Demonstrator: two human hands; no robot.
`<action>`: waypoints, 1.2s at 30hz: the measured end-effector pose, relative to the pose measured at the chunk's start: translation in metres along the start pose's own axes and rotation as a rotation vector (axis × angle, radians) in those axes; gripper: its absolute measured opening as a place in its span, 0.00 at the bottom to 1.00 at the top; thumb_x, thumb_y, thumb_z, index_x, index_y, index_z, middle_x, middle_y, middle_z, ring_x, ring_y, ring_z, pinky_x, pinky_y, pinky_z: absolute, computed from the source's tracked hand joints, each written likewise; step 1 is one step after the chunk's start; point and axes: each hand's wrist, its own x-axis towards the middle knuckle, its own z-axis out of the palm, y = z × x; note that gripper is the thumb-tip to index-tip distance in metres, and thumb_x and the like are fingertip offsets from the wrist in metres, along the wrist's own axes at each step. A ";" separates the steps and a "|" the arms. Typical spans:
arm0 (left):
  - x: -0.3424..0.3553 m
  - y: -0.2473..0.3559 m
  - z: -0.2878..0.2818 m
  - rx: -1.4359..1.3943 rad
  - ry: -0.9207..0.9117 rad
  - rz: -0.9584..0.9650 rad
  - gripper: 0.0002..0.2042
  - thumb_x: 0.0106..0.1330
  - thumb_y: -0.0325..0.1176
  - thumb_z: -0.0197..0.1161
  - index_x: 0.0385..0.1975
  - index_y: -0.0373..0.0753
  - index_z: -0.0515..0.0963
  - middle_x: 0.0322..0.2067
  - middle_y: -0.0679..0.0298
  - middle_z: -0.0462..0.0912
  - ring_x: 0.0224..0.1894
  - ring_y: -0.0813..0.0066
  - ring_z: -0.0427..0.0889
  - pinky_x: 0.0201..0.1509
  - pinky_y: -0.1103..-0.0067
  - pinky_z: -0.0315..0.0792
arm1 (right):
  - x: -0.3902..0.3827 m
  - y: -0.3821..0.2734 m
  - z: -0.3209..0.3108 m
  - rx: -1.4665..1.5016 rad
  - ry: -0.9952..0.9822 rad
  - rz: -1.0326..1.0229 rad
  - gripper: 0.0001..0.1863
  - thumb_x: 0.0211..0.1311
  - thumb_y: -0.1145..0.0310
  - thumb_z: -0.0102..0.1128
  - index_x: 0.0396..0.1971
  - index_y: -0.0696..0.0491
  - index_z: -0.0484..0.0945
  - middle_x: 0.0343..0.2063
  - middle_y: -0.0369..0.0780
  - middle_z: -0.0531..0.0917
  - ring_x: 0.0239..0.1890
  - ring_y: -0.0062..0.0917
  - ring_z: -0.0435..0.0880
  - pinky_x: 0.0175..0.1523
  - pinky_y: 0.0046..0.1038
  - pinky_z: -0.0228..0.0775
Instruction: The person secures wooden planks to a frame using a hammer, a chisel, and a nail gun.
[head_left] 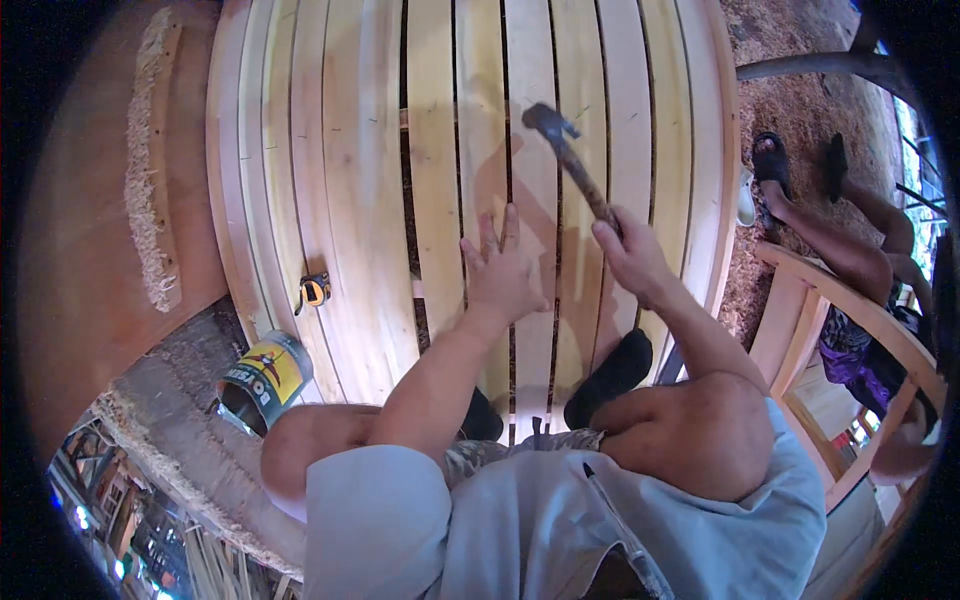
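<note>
One dark-metal, brown-handled hammer (582,178), right hand (632,256) grasping, head beyond spread, empty left hand (503,278); one orange-black tape measure (316,290), leftward.

left forearm (437,368): extended forward and inward. left hand (502,280): palm down, fingers spread and pointing forward. right forearm (708,332): angled forward and inward. right hand (637,262): fingers curled in a grip, apart from the left hand. left knee (300,445) and right knee (722,425): bent.

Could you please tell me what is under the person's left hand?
Pale wooden slats, set slightly apart, run beneath the left hand; whatever it directly covers cannot be seen.
</note>
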 end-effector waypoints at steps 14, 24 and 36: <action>0.006 -0.017 0.020 -0.010 -0.004 -0.002 0.31 0.44 0.58 0.73 0.47 0.46 0.85 0.75 0.53 0.24 0.73 0.32 0.23 0.66 0.32 0.32 | -0.041 0.020 0.019 -0.067 -0.163 0.089 0.16 0.67 0.58 0.55 0.44 0.56 0.75 0.23 0.46 0.76 0.27 0.37 0.79 0.36 0.37 0.71; 0.002 -0.028 0.025 -0.032 0.021 0.055 0.33 0.43 0.62 0.72 0.42 0.39 0.86 0.75 0.53 0.26 0.73 0.35 0.20 0.64 0.31 0.26 | -0.016 0.008 0.006 0.032 -0.005 0.029 0.16 0.68 0.59 0.56 0.43 0.58 0.74 0.20 0.43 0.74 0.24 0.29 0.75 0.32 0.34 0.68; -0.002 -0.021 0.009 -0.062 0.006 0.096 0.27 0.46 0.59 0.73 0.31 0.37 0.87 0.76 0.63 0.33 0.74 0.39 0.25 0.66 0.32 0.28 | -0.015 0.037 0.012 -0.015 0.009 0.140 0.19 0.68 0.56 0.57 0.45 0.58 0.76 0.23 0.46 0.79 0.28 0.33 0.81 0.37 0.35 0.71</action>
